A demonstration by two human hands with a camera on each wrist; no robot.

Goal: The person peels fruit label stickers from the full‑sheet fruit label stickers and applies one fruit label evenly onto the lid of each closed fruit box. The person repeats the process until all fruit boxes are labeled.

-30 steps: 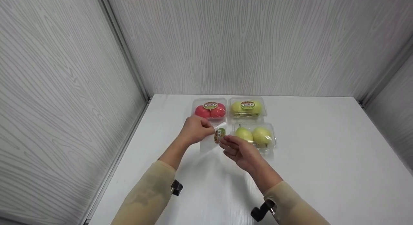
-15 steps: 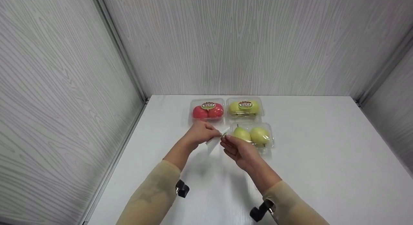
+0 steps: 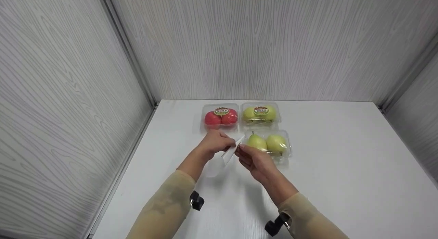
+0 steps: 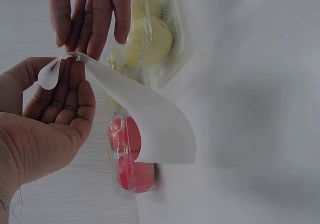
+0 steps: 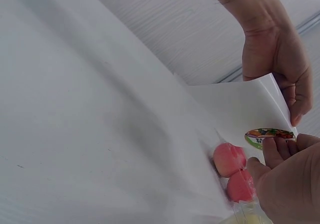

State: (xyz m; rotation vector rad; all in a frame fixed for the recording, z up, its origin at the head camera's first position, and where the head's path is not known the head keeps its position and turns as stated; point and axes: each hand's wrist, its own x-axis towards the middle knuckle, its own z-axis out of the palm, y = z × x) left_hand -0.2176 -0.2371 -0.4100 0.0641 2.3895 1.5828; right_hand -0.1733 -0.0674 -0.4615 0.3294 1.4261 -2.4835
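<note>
My left hand (image 3: 217,141) pinches a white backing sheet (image 4: 160,121), which bends sharply at its fingertips and curves down to a wide free end. On the sheet's other face is an oval fruit sticker (image 5: 265,135), green-edged and printed with colour. At its edge, the thumb and finger of my right hand (image 3: 255,160) pinch the sticker; the exact contact is partly hidden. Just beyond the right hand lies a clear plastic box (image 3: 285,141) with two yellow-green pears (image 3: 276,143); no label shows on its lid.
Behind stand two labelled clear boxes, one with red fruit (image 3: 229,117) and one with yellow-green fruit (image 3: 249,114). The white table (image 3: 342,163) meets a wood-grain back wall (image 3: 256,43) and a left side wall (image 3: 68,95).
The left hand has moved slightly right, towards the right hand. The sheet has turned and folded, so the sticker no longer faces the head camera. The boxes stay in place.
</note>
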